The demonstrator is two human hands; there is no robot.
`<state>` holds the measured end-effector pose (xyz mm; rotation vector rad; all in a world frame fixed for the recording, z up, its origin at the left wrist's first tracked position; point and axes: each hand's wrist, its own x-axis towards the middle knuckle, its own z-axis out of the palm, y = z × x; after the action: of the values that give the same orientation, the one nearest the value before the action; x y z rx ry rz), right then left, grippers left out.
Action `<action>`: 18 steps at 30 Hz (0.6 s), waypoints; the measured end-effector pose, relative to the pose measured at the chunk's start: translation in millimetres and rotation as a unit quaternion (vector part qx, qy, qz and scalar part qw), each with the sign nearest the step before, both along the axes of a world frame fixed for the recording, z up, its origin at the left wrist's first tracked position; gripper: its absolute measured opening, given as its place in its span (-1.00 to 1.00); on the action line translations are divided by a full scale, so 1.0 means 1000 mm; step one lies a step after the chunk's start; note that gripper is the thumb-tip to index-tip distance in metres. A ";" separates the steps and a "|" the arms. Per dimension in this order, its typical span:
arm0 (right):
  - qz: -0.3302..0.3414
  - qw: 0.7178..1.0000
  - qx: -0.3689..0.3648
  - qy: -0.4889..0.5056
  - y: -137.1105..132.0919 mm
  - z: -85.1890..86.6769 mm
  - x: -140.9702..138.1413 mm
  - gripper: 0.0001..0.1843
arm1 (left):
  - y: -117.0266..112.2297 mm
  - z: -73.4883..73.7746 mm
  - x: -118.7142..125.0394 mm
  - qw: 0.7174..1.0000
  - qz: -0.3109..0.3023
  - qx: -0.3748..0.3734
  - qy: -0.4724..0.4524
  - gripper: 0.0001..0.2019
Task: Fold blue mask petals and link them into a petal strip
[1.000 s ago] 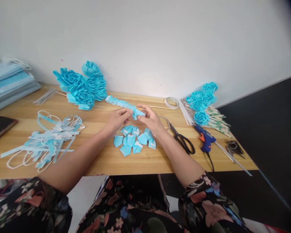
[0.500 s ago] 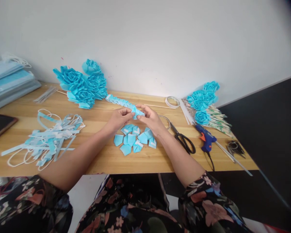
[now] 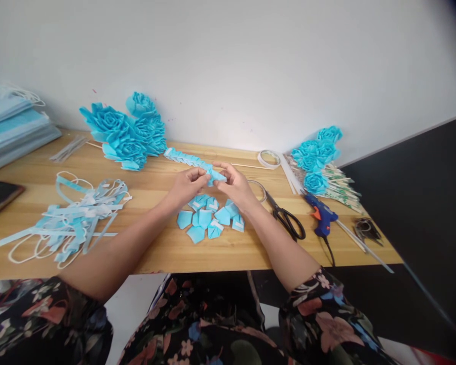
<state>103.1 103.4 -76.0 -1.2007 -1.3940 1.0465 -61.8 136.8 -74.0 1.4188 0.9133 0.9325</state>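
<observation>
Between both hands is a small folded light-blue piece (image 3: 215, 177), looking like mask fabric. My left hand (image 3: 188, 185) pinches its left side between thumb and fingers. On the other side, my right hand (image 3: 237, 188) grips it with thumb below and fingers above. Just beneath the hands lie several cut and folded blue pieces (image 3: 202, 218), some with white tape on them. A row of overlapping folded pieces (image 3: 184, 157) runs back from the hands toward a bunch of blue fabric roses (image 3: 125, 134).
On the left are cut straps and ear loops (image 3: 74, 218), a phone (image 3: 0, 197) and stacked masks (image 3: 15, 129). To the right lie scissors (image 3: 287, 218), tape rolls (image 3: 269, 159), a blue glue gun (image 3: 321, 215), more roses (image 3: 315, 154) and wooden sticks (image 3: 340, 185).
The folded piece looks slightly flatter and tilted between my fingers. Both hands stay nearly in place, and the whole view has shifted slightly.
</observation>
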 end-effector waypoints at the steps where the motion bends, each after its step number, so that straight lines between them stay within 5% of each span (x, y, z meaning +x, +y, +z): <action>1: -0.001 1.000 0.001 -0.003 0.000 0.000 0.000 -0.43 | 0.000 -0.001 0.000 1.000 -0.006 0.005 0.000 -0.73; 9: 0.015 1.000 -0.001 -0.004 -0.001 -0.001 -0.002 -0.36 | 0.004 -0.010 -0.002 0.999 -0.018 0.042 0.004 -0.76; 18: 0.017 1.000 0.000 -0.024 -0.002 0.000 -0.003 -0.36 | -0.001 0.002 -0.002 0.998 0.000 0.044 0.047 -0.87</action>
<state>100.3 101.8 -76.3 -1.2125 -1.4548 1.0470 -63.7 136.1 -72.0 1.5484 0.9515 0.9217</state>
